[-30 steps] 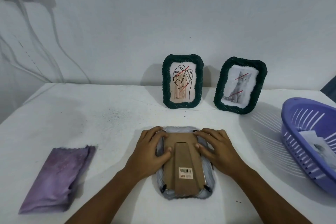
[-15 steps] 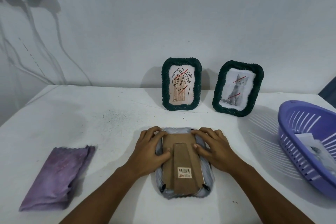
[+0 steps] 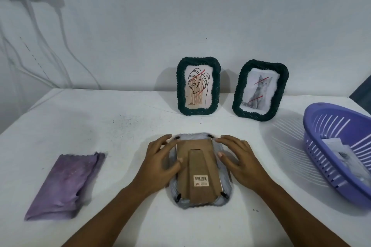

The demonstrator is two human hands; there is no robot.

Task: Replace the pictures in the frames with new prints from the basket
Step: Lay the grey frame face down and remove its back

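Nearest the viewer, two bare forearms reach forward over the white tabletop [image 3: 124, 126] to a grey frame [image 3: 225, 196] lying face down at centre. Its brown cardboard backing [image 3: 192, 152] faces up, with the folded stand [image 3: 200, 168] flat along its middle and a barcode sticker [image 3: 201, 180] near the stand's lower end. Small black tabs show at the four corners of the backing. The left hand [image 3: 158, 160] rests on the frame's left side, fingers spread and nearly straight, the thumb tip touching the left edge of the backing. The right hand [image 3: 239, 158] mirrors it on the right side, fingers extended over the frame's upper right corner, thumb tip at the backing's right edge. Neither hand curls around anything; both lie flat and relaxed on the frame.

To the left, well apart from the frame, lies a folded purple cloth [image 3: 66, 184]. At the right edge sits a purple slatted basket [image 3: 329, 140] holding loose paper prints [image 3: 345, 158], one showing a blurred grey image.

Farther back, two dark green braided frames stand upright near the wall. The left green frame [image 3: 179, 86] holds a line drawing of a leaf marked with red strokes; the right green frame [image 3: 282, 90], tilted slightly, holds a picture of a grey cat, also marked with red strokes.

Behind them rises a pale wall [image 3: 200, 16], with white cables [image 3: 66, 42] hanging down at the far left.
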